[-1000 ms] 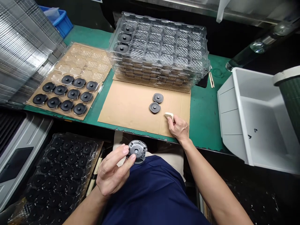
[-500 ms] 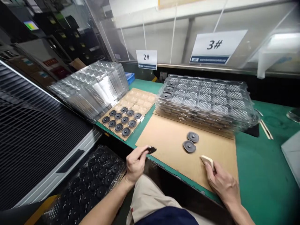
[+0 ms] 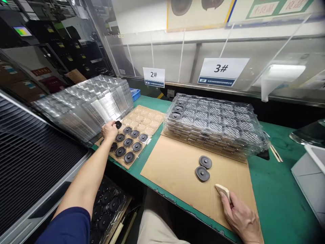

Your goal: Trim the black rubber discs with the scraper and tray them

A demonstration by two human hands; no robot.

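My left hand point(image 3: 109, 130) pinches a black disc point(image 3: 118, 124) at the left edge of a clear tray point(image 3: 144, 117), which holds several dark discs in its nearer part. A pale, flat block point(image 3: 222, 191) is gripped in my right hand point(image 3: 240, 215), low over the right side of a cardboard sheet point(image 3: 167, 169). Two grey discs lie on that cardboard, touching each other: an upper one point(image 3: 205, 162) and a lower one point(image 3: 202, 173).
Stacked clear trays point(image 3: 210, 118) stand behind the cardboard. More nested trays point(image 3: 88, 105) are at the left. A grey bin point(image 3: 309, 179) sits at the right. Below the bench edge, another tray holds black discs point(image 3: 104, 222).
My left hand has moved forward and left with the disc, from the cardboard's near edge to the disc tray. My right hand still holds the block. The camera view has shifted.
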